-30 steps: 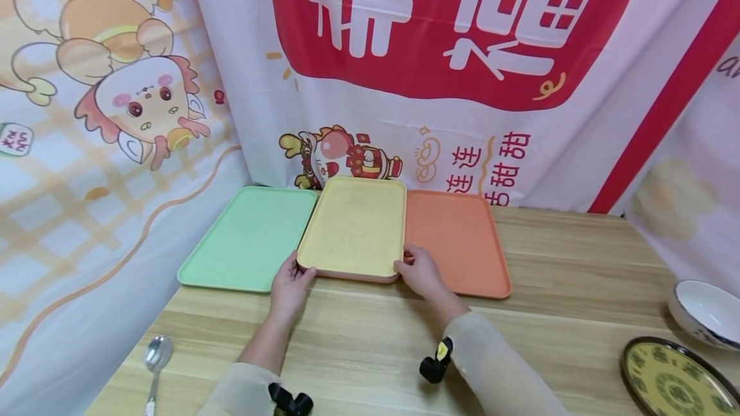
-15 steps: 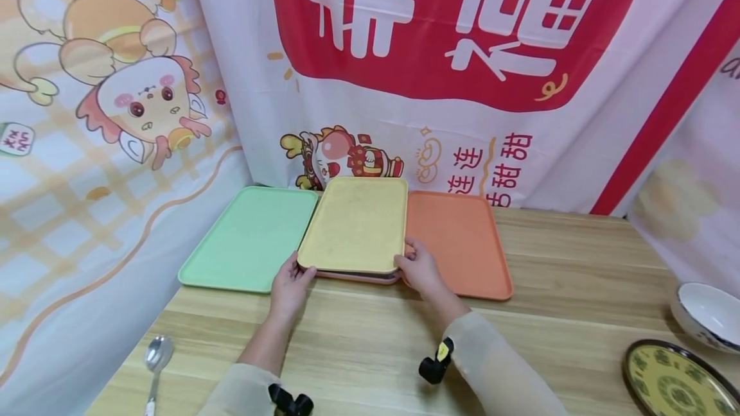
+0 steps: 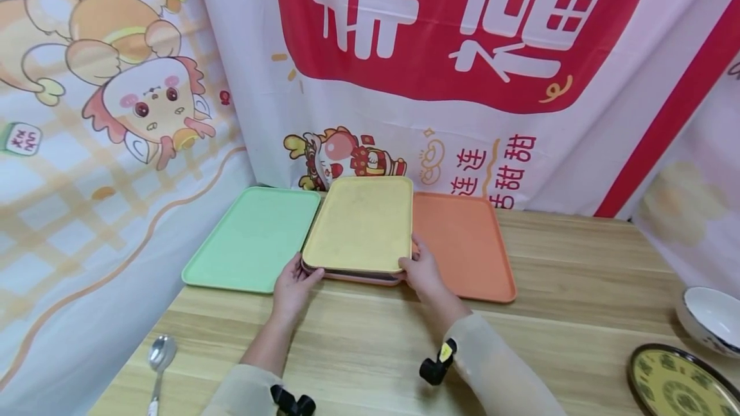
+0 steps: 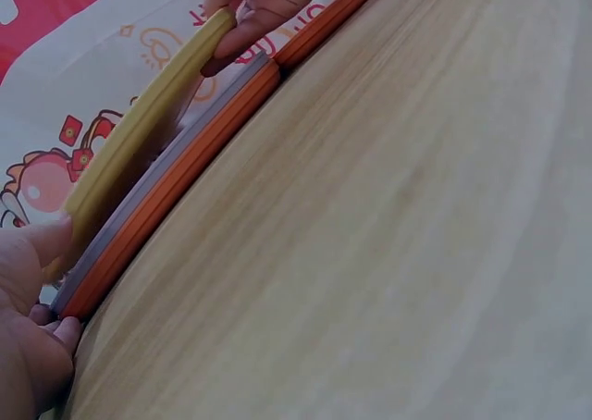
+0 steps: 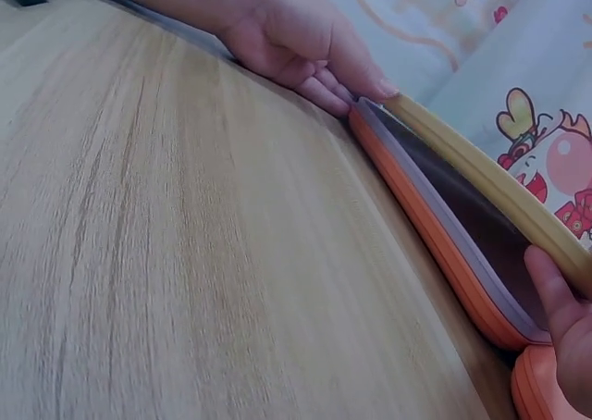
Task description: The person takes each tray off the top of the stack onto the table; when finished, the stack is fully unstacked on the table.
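A yellow tray (image 3: 361, 223) lies on top of a stack, its near edge raised off a grey tray (image 4: 176, 170) and a pinkish-orange tray (image 5: 435, 240) below it. My left hand (image 3: 300, 278) pinches the yellow tray's near-left corner, thumb on top and fingers underneath. My right hand (image 3: 413, 263) grips the near-right corner in the same way. In the left wrist view the yellow tray's rim (image 4: 139, 138) tilts up from the stack, with the right hand (image 4: 264, 8) at its far end. The right wrist view shows a dark gap under the yellow rim (image 5: 481, 189).
A green tray (image 3: 254, 236) lies left of the stack and an orange tray (image 3: 462, 242) right of it, all against the cloth backdrop. A spoon (image 3: 157, 358) lies at the near left. A white bowl (image 3: 708, 316) and a patterned plate (image 3: 676, 384) sit at the near right.
The yellow tray's near edge has risen off the trays beneath it, opening a gap. Both hands have kept hold of its near corners.
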The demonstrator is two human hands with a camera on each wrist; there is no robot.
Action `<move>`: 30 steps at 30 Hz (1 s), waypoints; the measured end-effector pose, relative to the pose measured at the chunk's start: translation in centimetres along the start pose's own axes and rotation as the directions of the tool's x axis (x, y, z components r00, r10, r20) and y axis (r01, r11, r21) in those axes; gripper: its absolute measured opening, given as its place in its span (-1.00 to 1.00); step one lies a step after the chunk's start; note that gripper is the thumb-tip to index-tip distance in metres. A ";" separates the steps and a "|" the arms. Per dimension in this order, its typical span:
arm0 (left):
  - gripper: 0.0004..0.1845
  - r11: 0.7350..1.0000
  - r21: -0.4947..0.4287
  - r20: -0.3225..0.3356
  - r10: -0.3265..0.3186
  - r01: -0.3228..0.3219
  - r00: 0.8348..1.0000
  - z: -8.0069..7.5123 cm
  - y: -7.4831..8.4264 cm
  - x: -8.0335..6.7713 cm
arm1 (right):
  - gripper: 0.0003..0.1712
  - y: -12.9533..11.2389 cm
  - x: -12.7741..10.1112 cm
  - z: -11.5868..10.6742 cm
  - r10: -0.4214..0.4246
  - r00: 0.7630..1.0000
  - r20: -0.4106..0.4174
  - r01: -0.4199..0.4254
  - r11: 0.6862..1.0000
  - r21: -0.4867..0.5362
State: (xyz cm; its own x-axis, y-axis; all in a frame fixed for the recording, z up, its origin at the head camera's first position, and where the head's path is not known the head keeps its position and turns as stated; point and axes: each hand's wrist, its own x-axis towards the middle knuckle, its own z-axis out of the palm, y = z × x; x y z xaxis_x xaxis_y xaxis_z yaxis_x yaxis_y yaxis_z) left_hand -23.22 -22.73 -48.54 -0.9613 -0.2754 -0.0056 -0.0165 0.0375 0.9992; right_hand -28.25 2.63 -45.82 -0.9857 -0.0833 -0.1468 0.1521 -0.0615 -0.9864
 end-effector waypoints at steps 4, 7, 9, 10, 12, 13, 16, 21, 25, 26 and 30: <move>-0.14 1.000 0.015 0.005 0.015 -0.015 1.000 0.2 0.0 0.1 | -0.09 -0.5 -0.4 -1.0 -0.004 1.000 -0.018 0.005 0.999 0.036; -0.18 0.999 0.025 -0.002 0.023 -0.023 1.000 0.4 -0.1 0.2 | -0.11 -1.2 -0.8 -2.0 -0.044 0.999 -0.018 0.045 0.997 0.069; -0.20 0.999 0.033 -0.007 0.019 -0.019 1.000 0.5 -0.1 0.2 | -0.12 -1.8 -1.1 -2.7 -0.058 0.998 -0.022 0.060 0.995 0.082; -0.21 0.999 0.037 -0.010 0.016 -0.016 1.000 0.5 -0.1 0.2 | -0.12 -2.1 -1.3 -3.1 -0.064 0.998 -0.024 0.066 0.994 0.085; -0.22 0.999 0.050 -0.014 0.014 -0.013 1.000 0.6 -0.2 0.2 | -0.14 -2.6 -1.5 -4.1 -0.072 0.997 -0.027 0.074 0.994 0.082; -0.23 0.998 0.059 -0.014 0.013 -0.012 1.000 0.6 -0.2 0.2 | -0.14 -2.8 -1.7 -4.7 -0.081 0.996 -0.027 0.083 0.994 0.077; -0.23 0.997 0.075 -0.018 0.011 -0.010 1.000 0.8 -0.2 0.3 | -0.16 -3.7 -2.3 -6.4 -0.100 0.995 -0.027 0.102 0.992 0.074; -0.24 0.996 0.084 -0.024 0.014 -0.012 1.000 0.9 -0.2 0.3 | -0.14 -5.2 -3.4 -9.7 -0.108 0.994 -0.022 0.110 0.989 0.094; -0.24 0.996 0.090 -0.026 0.008 -0.006 1.000 0.8 -0.1 0.2 | -0.11 -6.2 -4.5 -12.4 -0.109 0.994 -0.032 0.111 0.989 0.097; -0.24 0.996 0.093 -0.027 0.003 0.000 1.000 0.8 -0.1 0.2 | -0.11 -6.5 -4.8 -13.0 -0.110 0.993 -0.035 0.113 0.989 0.097; -0.24 0.996 0.090 -0.029 -0.001 0.003 1.000 0.8 -0.1 0.1 | -0.11 -7.5 -6.1 -16.2 -0.132 0.991 -0.027 0.134 0.986 0.100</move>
State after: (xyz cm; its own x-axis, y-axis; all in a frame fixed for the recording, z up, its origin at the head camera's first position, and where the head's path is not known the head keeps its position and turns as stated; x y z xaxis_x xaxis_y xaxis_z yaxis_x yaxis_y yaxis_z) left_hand -23.52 -21.98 -48.68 -0.9529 -0.3031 -0.0051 -0.0443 0.1226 0.9915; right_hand -24.55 19.67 -38.67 -0.9987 -0.0474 -0.0173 0.0251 -0.1710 -0.9850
